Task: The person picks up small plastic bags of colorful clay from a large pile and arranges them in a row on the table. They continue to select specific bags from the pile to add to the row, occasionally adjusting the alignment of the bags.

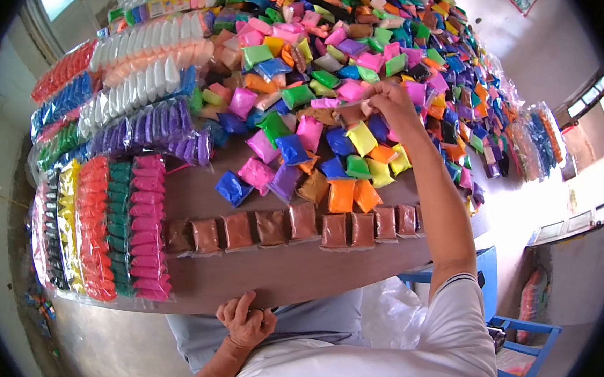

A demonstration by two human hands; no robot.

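Note:
My right hand (388,103) reaches into the front of a heap of small coloured packets. Its fingers are pinched on a brown packet (350,114), partly hidden by the fingers and by packets around it. Close by lie a yellow packet (361,139) and a pink packet (325,103). A row of brown packets (271,228) lies side by side along the front of the table (273,271). My left hand (247,322) is at the table's near edge, in front of my body, its fingers loosely bent and apart, with no packet visible in it.
Clear bags of sorted packets are stacked at the left, among them pink ones (148,227) and purple ones (147,134). The big heap (404,41) covers the back and right. A blue metal frame (537,347) stands at the lower right, beside clear plastic (392,312).

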